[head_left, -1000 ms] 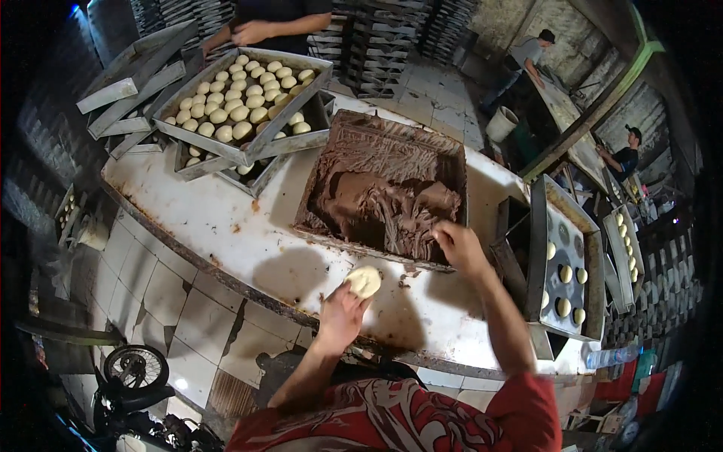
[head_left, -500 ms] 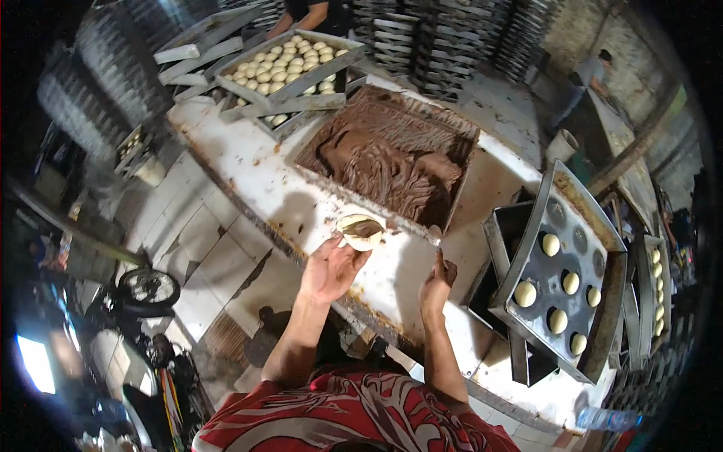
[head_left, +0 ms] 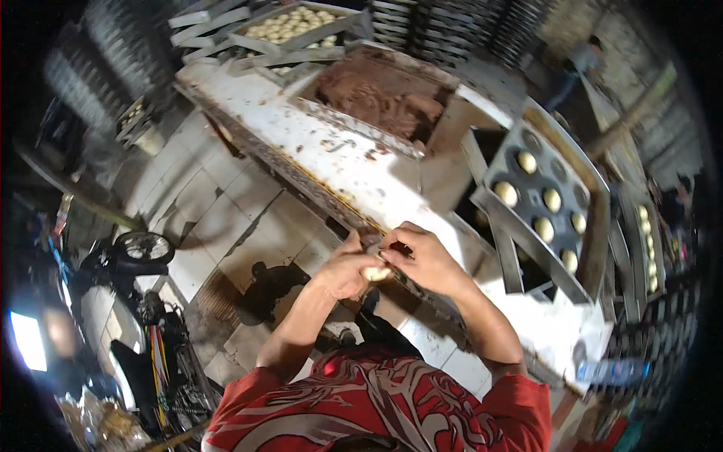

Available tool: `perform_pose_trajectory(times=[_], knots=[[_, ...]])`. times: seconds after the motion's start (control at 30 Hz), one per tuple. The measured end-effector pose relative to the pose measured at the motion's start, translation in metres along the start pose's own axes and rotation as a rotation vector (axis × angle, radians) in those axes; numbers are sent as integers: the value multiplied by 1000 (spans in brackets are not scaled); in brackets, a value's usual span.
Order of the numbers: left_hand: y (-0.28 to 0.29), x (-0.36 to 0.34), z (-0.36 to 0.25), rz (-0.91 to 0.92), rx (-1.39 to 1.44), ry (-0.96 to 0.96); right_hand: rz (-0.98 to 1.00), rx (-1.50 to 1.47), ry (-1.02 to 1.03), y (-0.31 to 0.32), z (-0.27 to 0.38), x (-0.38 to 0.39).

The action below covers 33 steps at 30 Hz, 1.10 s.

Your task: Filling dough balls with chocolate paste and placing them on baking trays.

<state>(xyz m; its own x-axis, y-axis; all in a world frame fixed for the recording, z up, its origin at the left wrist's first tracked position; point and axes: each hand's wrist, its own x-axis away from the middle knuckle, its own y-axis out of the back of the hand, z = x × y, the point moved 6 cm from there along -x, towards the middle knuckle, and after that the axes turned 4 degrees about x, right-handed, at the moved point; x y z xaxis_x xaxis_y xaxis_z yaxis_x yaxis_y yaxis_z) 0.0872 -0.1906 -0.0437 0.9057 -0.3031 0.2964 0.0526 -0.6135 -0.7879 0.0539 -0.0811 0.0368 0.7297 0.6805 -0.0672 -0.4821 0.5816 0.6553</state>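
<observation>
Low over the near table edge, my left hand (head_left: 346, 270) is closed around a pale piece of dough (head_left: 376, 274). My right hand (head_left: 423, 260) meets it from the other side, its bent fingertips pressing on the upper side of the dough. Fingers partly hide the dough, so its full shape cannot be made out. Farther back on the white table lies a wide tray (head_left: 361, 129) of thick brown paste (head_left: 376, 98). To the right, a dark baking tray (head_left: 561, 215) carries several round pale dough balls (head_left: 505, 194).
Stacked trays with many dough balls (head_left: 290, 26) stand at the far left of the table (head_left: 248, 113). A plastic bottle (head_left: 614, 371) lies at the right end. A motorcycle wheel (head_left: 143, 248) shows on the left floor. Another person (head_left: 581, 60) is at the far right.
My left hand has drawn the dough, earlier spread with brown filling showing, closer and lower. My right hand has left the paste tray's edge and come to the dough. The view has shifted.
</observation>
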Motion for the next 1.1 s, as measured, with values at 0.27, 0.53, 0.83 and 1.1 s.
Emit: perform_pose_trajectory(times=[0.27,0.53,0.83,1.1], knots=[[-84,14,98,64,264,-54,-614,707,149,12,22,163],[-219,1,245,508,-256,-223,-894,-899,-197,83,-99,329],[-309,-120,518,772,-1888,-388,-1432,92,-908,170,-294,592],[-210,-37,364,314,-1322,-85,-633,578,-184,112,-256,513]])
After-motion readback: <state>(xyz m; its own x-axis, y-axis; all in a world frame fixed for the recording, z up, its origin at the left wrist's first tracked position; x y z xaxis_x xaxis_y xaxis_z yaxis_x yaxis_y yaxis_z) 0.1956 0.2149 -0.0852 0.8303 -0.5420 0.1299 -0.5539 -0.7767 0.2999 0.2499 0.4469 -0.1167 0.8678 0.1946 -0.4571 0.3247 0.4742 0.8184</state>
